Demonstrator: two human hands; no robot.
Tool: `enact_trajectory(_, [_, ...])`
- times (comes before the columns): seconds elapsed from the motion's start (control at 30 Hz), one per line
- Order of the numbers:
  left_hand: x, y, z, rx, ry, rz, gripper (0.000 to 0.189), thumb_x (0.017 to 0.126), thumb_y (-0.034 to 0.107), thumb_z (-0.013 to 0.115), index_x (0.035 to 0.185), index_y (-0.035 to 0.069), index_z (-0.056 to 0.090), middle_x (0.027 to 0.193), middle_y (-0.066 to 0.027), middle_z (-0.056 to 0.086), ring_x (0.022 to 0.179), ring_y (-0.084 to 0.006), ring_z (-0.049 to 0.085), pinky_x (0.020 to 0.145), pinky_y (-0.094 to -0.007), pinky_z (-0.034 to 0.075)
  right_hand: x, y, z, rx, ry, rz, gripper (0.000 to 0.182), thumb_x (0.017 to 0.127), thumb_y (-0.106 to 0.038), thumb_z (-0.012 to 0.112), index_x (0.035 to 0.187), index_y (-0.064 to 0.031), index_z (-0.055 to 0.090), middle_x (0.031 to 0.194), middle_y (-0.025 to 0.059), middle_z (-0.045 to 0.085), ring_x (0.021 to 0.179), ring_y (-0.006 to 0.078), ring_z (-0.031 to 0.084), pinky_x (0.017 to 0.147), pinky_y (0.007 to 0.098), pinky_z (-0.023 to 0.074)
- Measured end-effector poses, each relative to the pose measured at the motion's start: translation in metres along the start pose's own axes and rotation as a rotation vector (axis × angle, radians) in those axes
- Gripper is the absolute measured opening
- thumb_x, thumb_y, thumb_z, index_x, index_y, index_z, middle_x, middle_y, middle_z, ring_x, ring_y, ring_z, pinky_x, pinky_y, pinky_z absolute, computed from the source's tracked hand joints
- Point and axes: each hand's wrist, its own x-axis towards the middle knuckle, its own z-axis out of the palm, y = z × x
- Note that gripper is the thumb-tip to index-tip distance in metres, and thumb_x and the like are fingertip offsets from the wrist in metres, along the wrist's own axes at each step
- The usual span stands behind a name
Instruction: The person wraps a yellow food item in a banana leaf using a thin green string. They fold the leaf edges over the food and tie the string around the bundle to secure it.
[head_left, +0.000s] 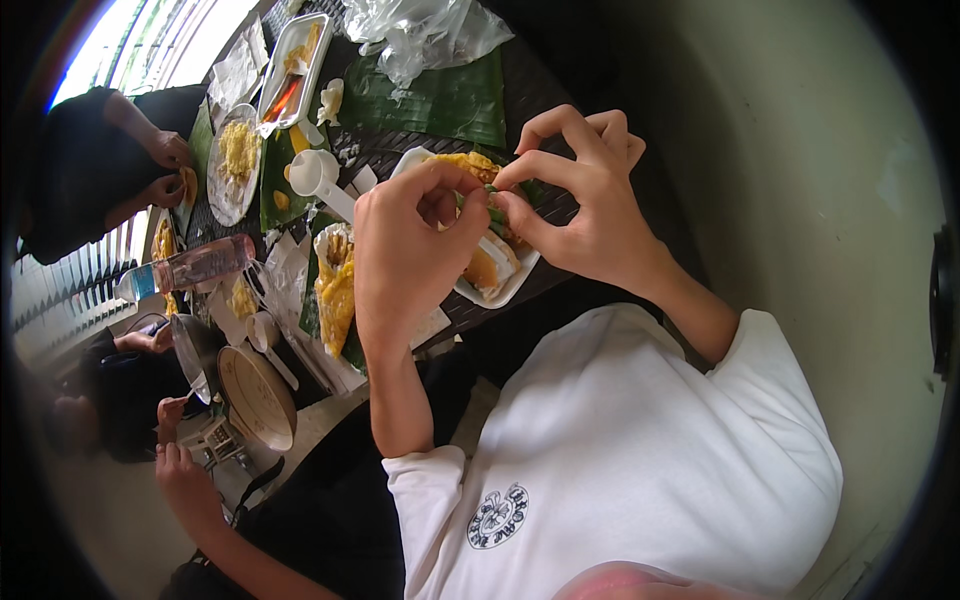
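My left hand (420, 232) and my right hand (585, 195) meet over a white foam tray (495, 302). Thumb and forefinger of each pinch a small green piece (495, 216), which looks like leaf or vegetable; the fingers partly hide it. The other fingers of my right hand are raised and bent. Below the pinch, the tray holds a pale and orange piece of food (486, 268), with golden-yellow food (472, 163) at its far end. A yellow folded wrap (334, 289) lies left of my left wrist on a green leaf.
Left of the tray are a white long-handled scoop (309, 172), a plate of yellow shreds (238, 150) and a pinkish bottle (210, 262). A clear plastic bag (442, 34) rests on banana leaf (450, 105). Other people's hands (171, 150) work at the far left. A wall (810, 187) stands right.
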Motion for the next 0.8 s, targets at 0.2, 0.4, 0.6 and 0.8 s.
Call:
enact_trajectory(0.2, [-0.0031, -0.0038, 0.0003, -0.053, -0.008, -0.009, 0.012, 0.089, 0.007, 0.076, 0.094, -0.004, 0.077, 0.067, 0.0035, 0.057, 0.063, -0.0028, 0.048, 0.058, -0.0237, 0.039, 0.0001, 0.0034, 0.0023, -0.011, 0.102, -0.088, 0.012, 0.078, -0.024, 0.09, 0.088, -0.0227, 0.083, 0.117, -0.0108, 0.063, 0.11, 0.0221, 0.046, 0.095, 0.045, 0.0256])
enact_trajectory(0.4, [-0.0023, -0.0054, 0.0039, -0.098, 0.019, -0.063, 0.015, 0.088, 0.012, 0.077, 0.094, -0.002, 0.079, 0.066, -0.0028, 0.063, 0.06, -0.0078, 0.054, 0.059, -0.0284, 0.046, -0.0044, 0.0041, 0.0043, -0.028, 0.116, -0.131, 0.01, 0.077, -0.023, 0.091, 0.085, -0.0233, 0.083, 0.116, -0.0119, 0.065, 0.108, 0.0211, 0.047, 0.095, 0.0449, 0.0255])
enact_trajectory(0.6, [-0.0015, -0.0023, 0.0021, -0.049, 0.002, -0.08, 0.019, 0.09, 0.014, 0.078, 0.097, -0.004, 0.08, 0.067, -0.005, 0.068, 0.06, -0.0081, 0.058, 0.06, -0.0287, 0.049, -0.005, 0.0036, 0.0055, -0.07, 0.152, -0.131, 0.012, 0.075, -0.023, 0.091, 0.084, -0.0241, 0.083, 0.113, -0.0131, 0.065, 0.106, 0.0207, 0.048, 0.095, 0.0451, 0.0259])
enact_trajectory(0.8, [-0.0005, -0.0021, -0.0014, -0.087, -0.041, -0.111, 0.023, 0.092, 0.015, 0.077, 0.1, -0.006, 0.08, 0.068, -0.0066, 0.07, 0.061, -0.008, 0.06, 0.06, -0.0291, 0.05, -0.0036, 0.0034, 0.0071, -0.054, 0.135, -0.12, 0.015, 0.073, -0.021, 0.091, 0.084, -0.0251, 0.083, 0.114, -0.0128, 0.065, 0.108, 0.0205, 0.047, 0.095, 0.0444, 0.0263])
